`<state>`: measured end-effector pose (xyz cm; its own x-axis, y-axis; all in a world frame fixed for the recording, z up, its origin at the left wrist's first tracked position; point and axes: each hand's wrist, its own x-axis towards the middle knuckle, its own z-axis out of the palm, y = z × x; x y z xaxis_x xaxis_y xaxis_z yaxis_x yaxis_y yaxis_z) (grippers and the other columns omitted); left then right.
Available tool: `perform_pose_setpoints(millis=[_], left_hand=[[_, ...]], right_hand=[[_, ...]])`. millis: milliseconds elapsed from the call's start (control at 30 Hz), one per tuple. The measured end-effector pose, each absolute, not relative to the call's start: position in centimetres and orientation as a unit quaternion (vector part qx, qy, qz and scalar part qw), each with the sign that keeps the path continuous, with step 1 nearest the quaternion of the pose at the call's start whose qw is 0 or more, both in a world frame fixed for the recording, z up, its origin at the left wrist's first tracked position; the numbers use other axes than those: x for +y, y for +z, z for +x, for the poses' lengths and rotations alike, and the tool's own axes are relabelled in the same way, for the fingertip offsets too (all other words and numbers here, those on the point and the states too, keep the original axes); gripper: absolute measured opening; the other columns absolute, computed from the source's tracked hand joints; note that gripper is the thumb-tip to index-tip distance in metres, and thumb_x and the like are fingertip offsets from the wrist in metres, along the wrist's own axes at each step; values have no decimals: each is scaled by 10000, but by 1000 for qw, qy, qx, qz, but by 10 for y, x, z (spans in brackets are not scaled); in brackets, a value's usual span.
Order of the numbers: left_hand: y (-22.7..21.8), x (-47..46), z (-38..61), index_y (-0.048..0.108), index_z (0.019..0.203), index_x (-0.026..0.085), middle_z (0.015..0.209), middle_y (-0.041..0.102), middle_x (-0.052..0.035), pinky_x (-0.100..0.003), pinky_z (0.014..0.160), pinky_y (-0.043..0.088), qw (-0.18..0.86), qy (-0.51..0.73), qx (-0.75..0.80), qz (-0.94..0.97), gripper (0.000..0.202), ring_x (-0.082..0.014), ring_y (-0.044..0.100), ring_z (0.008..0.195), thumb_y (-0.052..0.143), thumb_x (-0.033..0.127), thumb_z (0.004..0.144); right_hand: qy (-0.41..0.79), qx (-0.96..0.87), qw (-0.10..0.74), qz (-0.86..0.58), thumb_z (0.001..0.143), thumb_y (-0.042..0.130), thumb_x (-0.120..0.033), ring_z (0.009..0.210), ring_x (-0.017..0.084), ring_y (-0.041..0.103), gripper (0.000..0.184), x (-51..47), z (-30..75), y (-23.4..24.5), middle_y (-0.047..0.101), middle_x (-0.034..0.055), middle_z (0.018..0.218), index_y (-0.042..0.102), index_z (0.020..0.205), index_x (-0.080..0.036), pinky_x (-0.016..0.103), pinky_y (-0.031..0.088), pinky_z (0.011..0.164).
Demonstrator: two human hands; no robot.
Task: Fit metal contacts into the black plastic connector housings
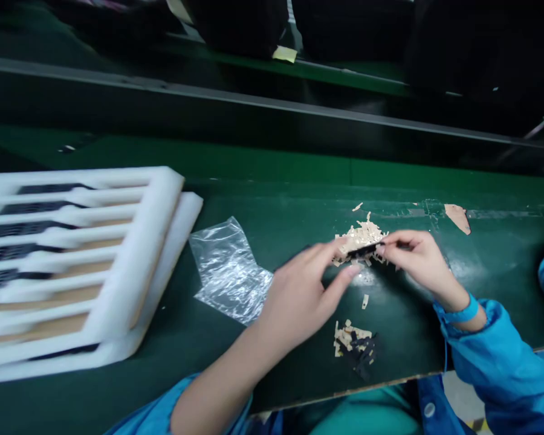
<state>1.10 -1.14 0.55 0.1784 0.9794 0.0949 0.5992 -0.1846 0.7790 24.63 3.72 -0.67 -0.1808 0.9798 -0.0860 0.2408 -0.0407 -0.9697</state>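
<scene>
Work looks partway: the right hand's (412, 257) fingers pinch a black strip (367, 249) over the beige heap (367, 231); whether the left hand (301, 284) grips anything, I cannot tell. Mixed scraps (354, 345) lie nearer on the counter (403, 338). Leftward, a white tray (163, 190) holds black parts (31, 228); the left hand partly hides a plastic bag (229, 263).

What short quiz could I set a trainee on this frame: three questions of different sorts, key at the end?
1. What lies on the dark green table between the upper slotted white foam tray and the left hand?
2. True or false: the right hand pinches one end of a thin black strip.
3. Fill in: in the small mixed pile near the table's front edge, beige pieces lie with ____ pieces.

Key: 1. A crumpled clear plastic bag or sheet. 2. True. 3. Black.
</scene>
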Motion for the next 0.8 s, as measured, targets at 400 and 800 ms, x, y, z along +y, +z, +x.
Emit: perform_pose_setpoints(millis=[400, 800], left_hand=[[0, -34, -40, 749, 1050, 204, 987, 770, -58, -381, 773, 519, 206, 238, 444, 839, 236, -255, 706, 890, 541, 314, 1055], [-40, -60, -2, 713, 996, 196, 1011, 691, -70, -422, 804, 456, 240, 167, 405, 866, 133, -290, 609, 963, 630, 296, 1025]], right_hand=[[167, -792, 244, -534, 932, 719, -269, 992, 297, 687, 130, 26, 265, -8, 775, 104, 1030, 763, 1035, -202, 457, 542, 905], [352, -806, 163, -447, 875, 801, -127, 872, 216, 644, 97, -43, 235, -14, 742, 30, 861, 759, 850, -211, 363, 481, 846]])
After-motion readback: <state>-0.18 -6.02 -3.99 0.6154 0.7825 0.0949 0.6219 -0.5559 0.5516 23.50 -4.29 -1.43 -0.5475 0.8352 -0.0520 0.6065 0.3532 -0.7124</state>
